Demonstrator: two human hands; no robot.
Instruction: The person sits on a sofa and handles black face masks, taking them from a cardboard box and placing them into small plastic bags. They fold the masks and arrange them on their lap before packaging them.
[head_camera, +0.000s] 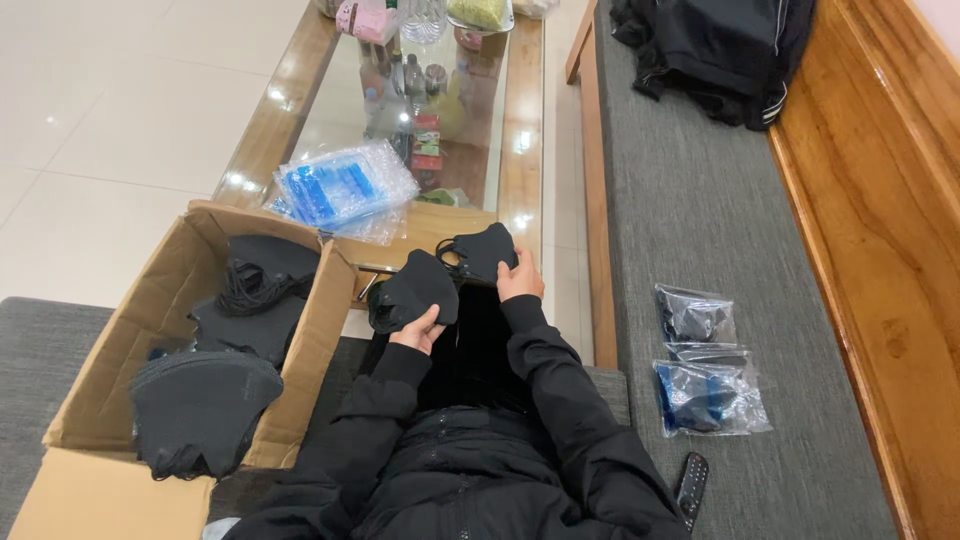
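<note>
My left hand (418, 328) grips mask (415, 290), right hand (520, 277) grips second mask (484, 250), both beside box (160, 300) (full). Risk: ear loops tangling, mask dropping.

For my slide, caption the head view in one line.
Left hand and right hand each hold a black face mask beside an open cardboard box of masks.

Head view, steeply down, close.
</note>
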